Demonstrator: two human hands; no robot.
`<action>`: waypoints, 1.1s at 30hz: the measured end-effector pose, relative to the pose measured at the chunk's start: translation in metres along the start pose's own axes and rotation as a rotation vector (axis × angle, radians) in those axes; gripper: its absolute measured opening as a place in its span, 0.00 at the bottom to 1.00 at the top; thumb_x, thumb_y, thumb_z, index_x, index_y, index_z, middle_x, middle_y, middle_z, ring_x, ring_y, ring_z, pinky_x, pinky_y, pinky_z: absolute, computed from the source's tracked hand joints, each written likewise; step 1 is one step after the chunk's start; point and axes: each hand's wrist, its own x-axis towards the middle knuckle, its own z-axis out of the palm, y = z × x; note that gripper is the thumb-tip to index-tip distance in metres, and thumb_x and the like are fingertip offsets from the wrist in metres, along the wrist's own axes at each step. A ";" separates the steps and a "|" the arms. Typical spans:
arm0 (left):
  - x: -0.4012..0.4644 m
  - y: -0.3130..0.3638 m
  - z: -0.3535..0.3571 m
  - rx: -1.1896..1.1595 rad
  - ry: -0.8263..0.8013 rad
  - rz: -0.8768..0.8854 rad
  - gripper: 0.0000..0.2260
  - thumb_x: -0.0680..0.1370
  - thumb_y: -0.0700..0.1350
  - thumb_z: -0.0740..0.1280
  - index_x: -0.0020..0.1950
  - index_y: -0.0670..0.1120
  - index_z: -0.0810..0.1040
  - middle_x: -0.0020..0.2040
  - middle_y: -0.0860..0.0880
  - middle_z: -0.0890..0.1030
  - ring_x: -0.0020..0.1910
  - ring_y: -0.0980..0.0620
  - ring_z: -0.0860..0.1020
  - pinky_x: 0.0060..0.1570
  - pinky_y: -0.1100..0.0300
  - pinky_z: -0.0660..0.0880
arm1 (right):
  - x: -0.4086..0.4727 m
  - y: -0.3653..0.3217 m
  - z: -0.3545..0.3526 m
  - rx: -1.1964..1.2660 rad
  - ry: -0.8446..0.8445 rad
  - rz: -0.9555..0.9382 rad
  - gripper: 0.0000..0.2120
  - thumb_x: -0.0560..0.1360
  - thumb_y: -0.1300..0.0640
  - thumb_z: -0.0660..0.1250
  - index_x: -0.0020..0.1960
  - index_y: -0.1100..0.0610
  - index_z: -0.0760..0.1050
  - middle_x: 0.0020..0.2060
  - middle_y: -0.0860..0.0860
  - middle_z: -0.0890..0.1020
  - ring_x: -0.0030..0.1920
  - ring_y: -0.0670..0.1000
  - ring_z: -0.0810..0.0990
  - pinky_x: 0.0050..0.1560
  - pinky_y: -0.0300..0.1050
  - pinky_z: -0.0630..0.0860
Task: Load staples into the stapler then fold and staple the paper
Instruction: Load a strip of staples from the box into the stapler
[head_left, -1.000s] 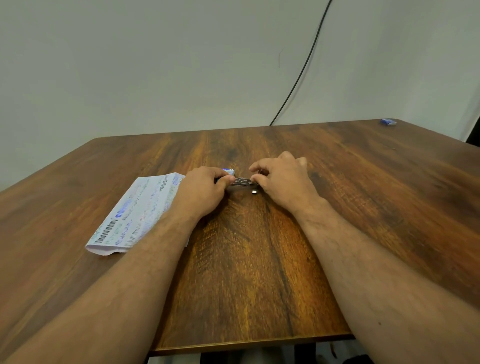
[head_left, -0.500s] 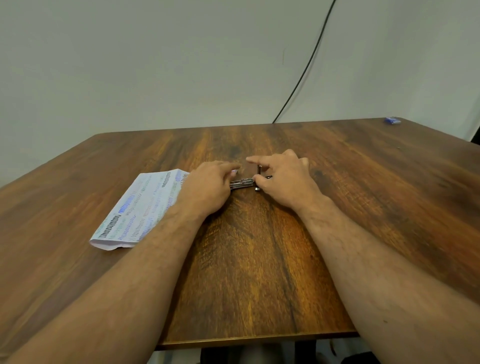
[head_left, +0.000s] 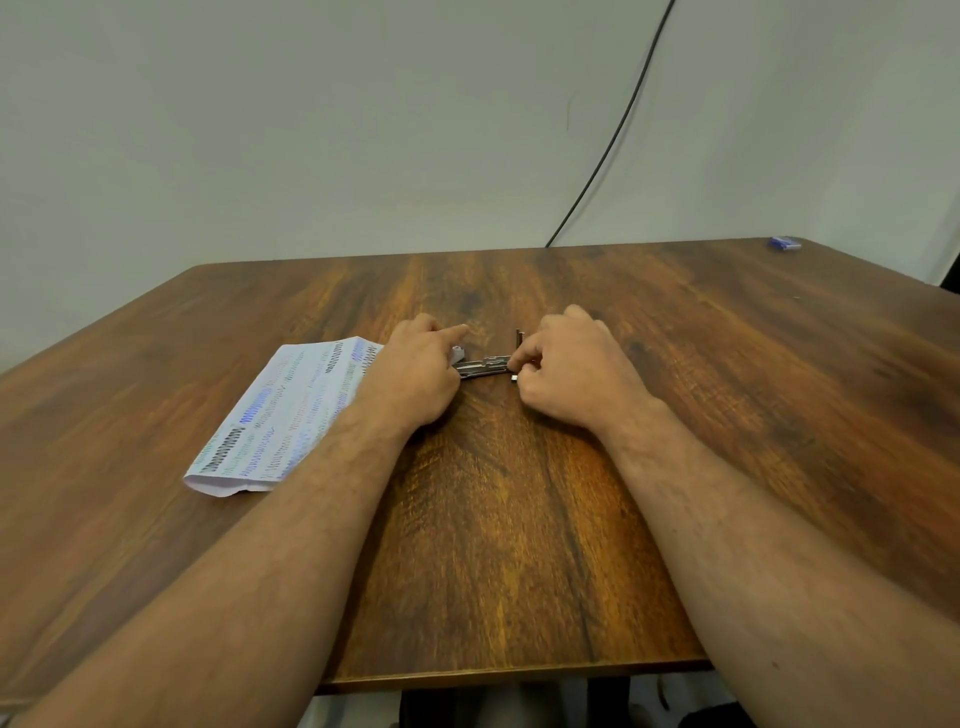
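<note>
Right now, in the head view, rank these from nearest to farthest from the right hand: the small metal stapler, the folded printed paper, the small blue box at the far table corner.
1. Small metal stapler: pinched by the right hand, on its left.
2. Folded printed paper: left, beyond the left hand.
3. Small blue box: far right corner.

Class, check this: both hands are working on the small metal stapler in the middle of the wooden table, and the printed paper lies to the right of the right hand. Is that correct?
Not quite. The head view shows the printed paper lying on the left, beside the left hand, not right of the right hand. The rest holds: both hands are on the small metal stapler mid-table.
</note>
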 end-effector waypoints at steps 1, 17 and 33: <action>0.000 -0.001 -0.001 -0.012 -0.011 -0.012 0.23 0.82 0.40 0.59 0.77 0.50 0.70 0.71 0.45 0.72 0.71 0.44 0.67 0.71 0.49 0.66 | 0.000 0.000 0.001 -0.008 -0.015 0.010 0.14 0.73 0.56 0.65 0.51 0.47 0.87 0.36 0.40 0.73 0.49 0.47 0.67 0.59 0.51 0.70; -0.004 0.005 -0.018 -0.171 0.237 -0.067 0.14 0.78 0.42 0.66 0.61 0.51 0.82 0.64 0.48 0.75 0.66 0.45 0.70 0.57 0.57 0.66 | 0.002 -0.004 0.004 0.373 0.114 0.056 0.04 0.73 0.55 0.71 0.43 0.50 0.85 0.35 0.41 0.83 0.39 0.42 0.81 0.47 0.39 0.79; -0.016 0.020 -0.028 -1.134 0.070 -0.214 0.12 0.71 0.36 0.76 0.53 0.44 0.85 0.52 0.43 0.84 0.47 0.53 0.83 0.42 0.66 0.78 | 0.006 -0.014 0.001 1.103 -0.024 0.469 0.08 0.71 0.64 0.61 0.36 0.59 0.77 0.26 0.54 0.76 0.21 0.50 0.71 0.19 0.36 0.65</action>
